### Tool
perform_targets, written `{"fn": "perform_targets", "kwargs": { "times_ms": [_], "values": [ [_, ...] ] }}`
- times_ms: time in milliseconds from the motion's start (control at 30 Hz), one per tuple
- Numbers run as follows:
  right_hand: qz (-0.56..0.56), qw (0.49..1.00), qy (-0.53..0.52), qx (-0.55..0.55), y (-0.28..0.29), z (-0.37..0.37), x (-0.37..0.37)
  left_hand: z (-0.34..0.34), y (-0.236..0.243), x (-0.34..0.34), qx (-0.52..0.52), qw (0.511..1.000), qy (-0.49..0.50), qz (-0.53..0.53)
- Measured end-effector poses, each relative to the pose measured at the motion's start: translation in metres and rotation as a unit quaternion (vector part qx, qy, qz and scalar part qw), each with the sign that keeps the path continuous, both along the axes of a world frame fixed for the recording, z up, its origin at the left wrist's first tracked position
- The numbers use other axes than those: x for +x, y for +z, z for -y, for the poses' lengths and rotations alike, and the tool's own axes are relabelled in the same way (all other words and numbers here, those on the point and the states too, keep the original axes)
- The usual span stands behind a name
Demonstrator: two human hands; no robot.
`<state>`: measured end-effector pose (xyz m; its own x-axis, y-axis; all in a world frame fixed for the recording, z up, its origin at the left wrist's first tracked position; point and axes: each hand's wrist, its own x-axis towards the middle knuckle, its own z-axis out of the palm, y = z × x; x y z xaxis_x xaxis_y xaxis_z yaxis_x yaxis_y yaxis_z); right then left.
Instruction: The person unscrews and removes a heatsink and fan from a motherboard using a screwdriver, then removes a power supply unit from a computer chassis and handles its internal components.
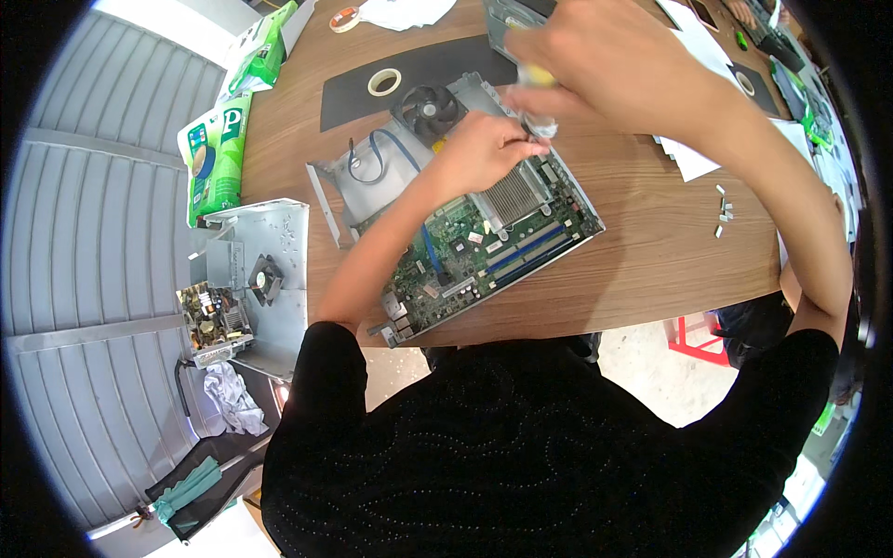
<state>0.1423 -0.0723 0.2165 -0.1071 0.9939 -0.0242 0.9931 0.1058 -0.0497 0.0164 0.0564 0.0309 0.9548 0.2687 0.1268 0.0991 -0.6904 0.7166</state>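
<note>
Head view, looking straight down: a person in a black top bends over an opened desktop computer chassis (484, 219) lying on a round wooden table (651, 251). The green motherboard (456, 256) fills the chassis, with a finned silver heatsink (513, 195) near its centre and a black cooling fan (428, 107) at about eleven o'clock from it.

The left hand (479, 149) rests on the board just beside the heatsink, its fingers drawn together in a pinch at something too small to make out. The right hand (605, 60), at one o'clock from the left, is closed around a yellow-handled screwdriver (538, 79) whose lower end points down at the spot where the left fingertips meet. The two hands are almost touching there.

A blue cable (381, 153) loops across the bare metal end of the chassis at nine o'clock from the left hand. Beyond the fan, a roll of tape (384, 82) sits on a dark mat (409, 79). Several small pale parts (722, 212) lie loose on the wood at three o'clock from the chassis, with white paper sheets (693, 158) just above them.

Off the table's edge at nine o'clock, a grey metal case panel (279, 279) carries a small fan and a circuit board (212, 316), and green packets (216, 153) lie at ten o'clock. A second person's hand shows at the far top right.
</note>
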Motion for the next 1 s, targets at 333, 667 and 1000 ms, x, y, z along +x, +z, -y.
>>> {"fn": "perform_targets", "kwargs": {
  "times_ms": [333,667,1000],
  "values": [
    [-0.048,0.962,0.172,0.207,-0.017,0.002,0.018,-0.010,-0.013,0.006,-0.018,0.997,-0.034,0.060],
    [0.106,0.984,-0.001,0.142,-0.032,-0.006,0.009,0.005,-0.006,0.001,0.002,0.998,0.065,-0.019],
    [0.013,0.989,0.048,0.141,-0.026,-0.011,0.027,-0.009,-0.007,0.006,-0.108,0.991,-0.009,0.074]
  ]
}}
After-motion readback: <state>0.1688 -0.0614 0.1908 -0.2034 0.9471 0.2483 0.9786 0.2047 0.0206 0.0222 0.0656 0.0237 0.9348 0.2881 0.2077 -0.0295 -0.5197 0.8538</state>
